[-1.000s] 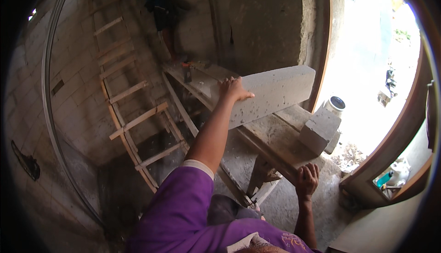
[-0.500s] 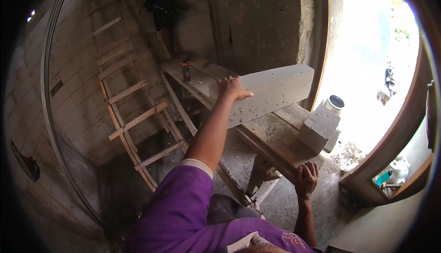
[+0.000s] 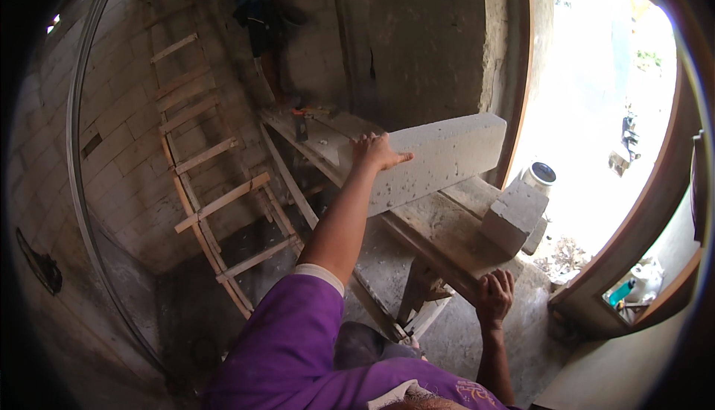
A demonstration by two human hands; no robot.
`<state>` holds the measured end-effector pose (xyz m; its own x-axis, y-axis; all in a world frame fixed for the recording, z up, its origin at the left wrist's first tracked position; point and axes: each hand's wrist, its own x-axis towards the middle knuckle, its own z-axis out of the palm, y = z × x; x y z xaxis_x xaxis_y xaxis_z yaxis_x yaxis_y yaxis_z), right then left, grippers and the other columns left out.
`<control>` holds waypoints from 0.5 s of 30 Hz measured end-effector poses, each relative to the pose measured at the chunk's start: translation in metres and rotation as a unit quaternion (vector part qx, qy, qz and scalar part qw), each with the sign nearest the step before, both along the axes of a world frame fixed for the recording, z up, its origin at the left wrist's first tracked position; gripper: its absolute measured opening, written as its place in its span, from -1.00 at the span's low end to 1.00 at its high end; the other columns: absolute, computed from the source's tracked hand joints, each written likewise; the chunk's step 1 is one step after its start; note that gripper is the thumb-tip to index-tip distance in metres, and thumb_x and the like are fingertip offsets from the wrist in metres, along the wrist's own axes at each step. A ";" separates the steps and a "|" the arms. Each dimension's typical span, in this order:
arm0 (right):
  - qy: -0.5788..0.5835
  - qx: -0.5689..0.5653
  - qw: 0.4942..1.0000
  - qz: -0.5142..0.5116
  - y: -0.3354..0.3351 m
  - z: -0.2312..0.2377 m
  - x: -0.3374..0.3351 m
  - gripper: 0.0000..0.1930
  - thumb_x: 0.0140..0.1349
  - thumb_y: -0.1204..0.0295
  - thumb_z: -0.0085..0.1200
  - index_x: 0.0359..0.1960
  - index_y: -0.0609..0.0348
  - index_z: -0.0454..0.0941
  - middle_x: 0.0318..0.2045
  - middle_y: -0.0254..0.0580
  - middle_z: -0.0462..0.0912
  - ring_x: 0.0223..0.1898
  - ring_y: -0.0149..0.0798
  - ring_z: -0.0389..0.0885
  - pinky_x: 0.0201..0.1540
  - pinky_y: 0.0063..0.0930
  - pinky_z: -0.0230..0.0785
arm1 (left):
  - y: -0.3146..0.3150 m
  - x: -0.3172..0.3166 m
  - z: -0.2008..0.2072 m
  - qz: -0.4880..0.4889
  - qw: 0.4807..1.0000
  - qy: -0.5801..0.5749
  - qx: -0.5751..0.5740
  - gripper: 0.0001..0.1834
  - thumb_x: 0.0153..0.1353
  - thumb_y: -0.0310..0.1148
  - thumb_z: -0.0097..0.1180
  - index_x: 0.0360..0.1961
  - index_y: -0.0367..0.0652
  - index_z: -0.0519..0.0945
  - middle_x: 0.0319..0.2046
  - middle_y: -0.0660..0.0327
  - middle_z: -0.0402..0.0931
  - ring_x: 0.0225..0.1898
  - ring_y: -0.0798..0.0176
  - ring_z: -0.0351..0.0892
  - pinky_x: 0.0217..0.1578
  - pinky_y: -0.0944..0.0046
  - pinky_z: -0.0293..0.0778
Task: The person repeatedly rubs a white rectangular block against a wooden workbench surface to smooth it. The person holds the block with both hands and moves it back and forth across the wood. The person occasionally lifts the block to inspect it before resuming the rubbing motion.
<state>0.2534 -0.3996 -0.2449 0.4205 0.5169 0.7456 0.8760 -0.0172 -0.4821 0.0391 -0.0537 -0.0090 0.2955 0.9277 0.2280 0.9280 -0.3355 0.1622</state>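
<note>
A long pale lightweight concrete block (image 3: 447, 153) stands on its narrow edge across the wooden planks (image 3: 439, 220). My left hand (image 3: 378, 154) is on its upper edge near the left end, fingers bent over the top and thumb along the near face. At the planks' near end, my right hand (image 3: 494, 296) is closed round the plank edge. A shorter block (image 3: 514, 216) sits on the planks a little beyond my right hand.
A wooden ladder (image 3: 222, 201) leans at the left by the block wall. Another person (image 3: 261, 19) stands at the far end, holding a long tool. A hand tool (image 3: 299, 123) rests on the far planks. A white bucket (image 3: 539, 175) stands by the bright doorway.
The view has tilted slightly, so the scene sits a little lower. Both my hands keep their places on block and plank. The other person's arm and tool have shifted.
</note>
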 end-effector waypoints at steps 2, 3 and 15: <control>0.001 0.004 1.000 0.002 0.001 0.001 0.000 -0.90 0.24 0.46 0.23 -0.29 0.21 0.72 -0.09 -0.04 0.72 0.12 0.13 0.61 0.36 0.03 0.34 | 0.004 0.001 0.001 0.002 1.000 -0.018 -0.003 0.19 -0.01 0.68 0.10 0.45 0.01 0.41 0.47 -0.04 0.31 0.54 -0.11 0.18 0.54 -0.26 -0.03; 0.002 0.003 1.000 0.003 0.000 0.001 0.000 -0.90 0.24 0.46 0.23 -0.29 0.21 0.72 -0.09 -0.04 0.72 0.12 0.13 0.61 0.36 0.03 0.34 | 0.004 0.001 0.000 0.002 1.000 -0.026 -0.007 0.19 0.00 0.70 0.05 0.45 0.01 0.41 0.47 -0.05 0.31 0.54 -0.11 0.17 0.54 -0.27 -0.03; 0.003 -0.023 1.000 0.002 0.001 -0.004 0.001 -0.85 0.29 0.43 0.24 -0.21 0.23 0.74 0.00 -0.02 0.72 0.20 0.20 0.57 0.35 0.01 0.36 | 0.007 -0.007 -0.002 -0.006 0.999 -0.030 0.011 0.15 -0.04 0.58 0.23 0.42 0.00 0.45 0.45 -0.02 0.35 0.51 -0.09 0.25 0.52 -0.25 0.03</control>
<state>0.2541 -0.3986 -0.2492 0.4227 0.5524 0.7185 0.8730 -0.0351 -0.4865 0.0326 -0.0471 -0.0109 0.2921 0.9190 0.2650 0.9128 -0.3505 0.2096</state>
